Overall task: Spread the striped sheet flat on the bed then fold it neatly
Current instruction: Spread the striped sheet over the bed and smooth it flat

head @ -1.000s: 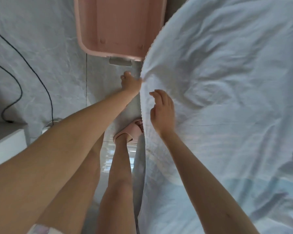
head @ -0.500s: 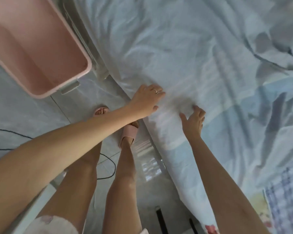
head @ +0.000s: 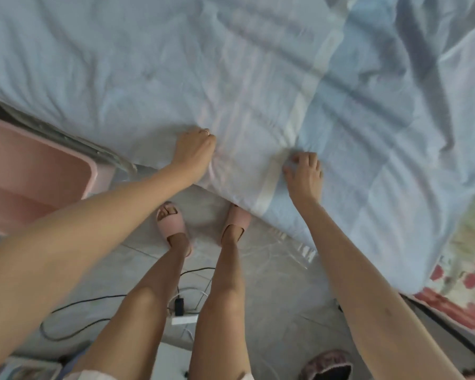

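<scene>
The pale blue striped sheet [head: 258, 78] covers the bed and hangs over its near edge, wrinkled, with faint pink and white bands running across it. My left hand [head: 194, 149] grips a bunch of the sheet at the bed's edge, fingers curled into the cloth, a ring on one finger. My right hand [head: 303, 171] pinches the sheet beside a white stripe, a little to the right and nearer to me. The two hands are about a forearm's width apart along the edge.
A pink plastic tub [head: 33, 182] stands on the floor at the left against the bed. My feet in pink slippers [head: 173, 223] are on the grey tile floor. Black cables and a white power strip [head: 184, 319] lie behind them. A floral cover [head: 466, 270] shows at the right.
The view has swung along the bed's edge. Both hands went from lying flat on the sheet to curling and gripping it near the edge, further apart than before.
</scene>
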A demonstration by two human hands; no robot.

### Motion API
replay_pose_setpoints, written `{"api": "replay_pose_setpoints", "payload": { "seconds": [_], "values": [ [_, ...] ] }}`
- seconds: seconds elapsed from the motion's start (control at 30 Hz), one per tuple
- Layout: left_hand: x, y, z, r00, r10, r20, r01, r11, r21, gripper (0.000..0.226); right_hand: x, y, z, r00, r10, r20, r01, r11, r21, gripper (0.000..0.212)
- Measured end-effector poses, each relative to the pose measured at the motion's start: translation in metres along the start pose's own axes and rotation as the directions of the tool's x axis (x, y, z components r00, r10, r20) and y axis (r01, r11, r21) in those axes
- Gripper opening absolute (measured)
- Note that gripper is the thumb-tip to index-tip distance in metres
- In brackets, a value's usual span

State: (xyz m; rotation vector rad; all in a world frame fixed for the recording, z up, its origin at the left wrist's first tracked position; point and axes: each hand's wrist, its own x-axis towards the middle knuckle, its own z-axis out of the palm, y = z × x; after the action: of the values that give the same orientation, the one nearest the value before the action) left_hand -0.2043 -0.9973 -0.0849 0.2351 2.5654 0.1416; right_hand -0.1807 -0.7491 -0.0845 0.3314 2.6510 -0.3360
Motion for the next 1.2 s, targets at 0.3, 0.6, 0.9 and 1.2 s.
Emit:
{"api": "replay_pose_setpoints", "payload": {
  "seconds": [0.3, 0.6, 0.9, 1.2],
  "values": [
    [-0.023, -0.009, 0.001, 0.889, 0.323, -0.323, -0.226, 0.925, 0.304, 0.01, -0.017, -0.009, -0.003, 0.967, -0.24, 0.088, 0.244, 0.969, -0.043, 0.069],
    [-0.029, -0.009, -0.009, 0.833, 0.382, -0.401, -0.301, 0.92, 0.251, 0.022, -0.025, -0.017, 0.014, 0.94, -0.34, -0.025, 0.339, 0.941, -0.011, 0.008],
    [-0.033, -0.014, -0.014, 0.84, 0.446, -0.308, -0.365, 0.886, 0.287, 0.031, -0.059, -0.015, -0.006, 0.863, -0.461, -0.207, 0.469, 0.883, -0.01, 0.03],
    [-0.029, -0.036, -0.04, 0.753, 0.626, -0.203, -0.614, 0.78, 0.123, 0.022, -0.052, 0.011, -0.006, 0.897, -0.429, 0.105, 0.432, 0.902, -0.003, 0.033]
  ]
}}
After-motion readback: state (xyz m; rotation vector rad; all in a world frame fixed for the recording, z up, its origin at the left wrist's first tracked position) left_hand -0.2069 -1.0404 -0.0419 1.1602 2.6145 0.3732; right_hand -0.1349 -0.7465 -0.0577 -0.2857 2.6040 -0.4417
